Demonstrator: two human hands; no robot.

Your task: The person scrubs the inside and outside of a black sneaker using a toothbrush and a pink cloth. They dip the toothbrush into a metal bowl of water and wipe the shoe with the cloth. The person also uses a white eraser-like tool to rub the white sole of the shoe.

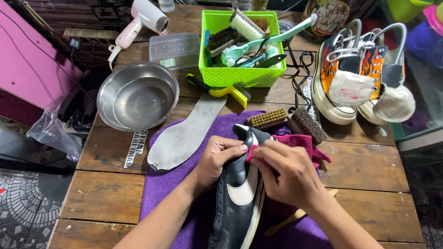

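A black leather sneaker (237, 203) with a white side mark lies lengthwise on a purple towel (168, 184), toe pointing away from me. My left hand (217, 159) grips its upper from the left side, near the toe. My right hand (286, 173) presses a magenta cloth (300, 143) against the shoe's right side. A grey insole (187, 133) lies on the towel's far left corner.
A steel bowl (137, 97) sits far left. A green basket (240, 46) of brushes stands behind, with loose brushes (286, 121) beside the towel. Flame-print sneakers (355, 74) on shoe trees rest at right. A pink hair dryer (140, 20) and clear lidded box (175, 50) lie at back.
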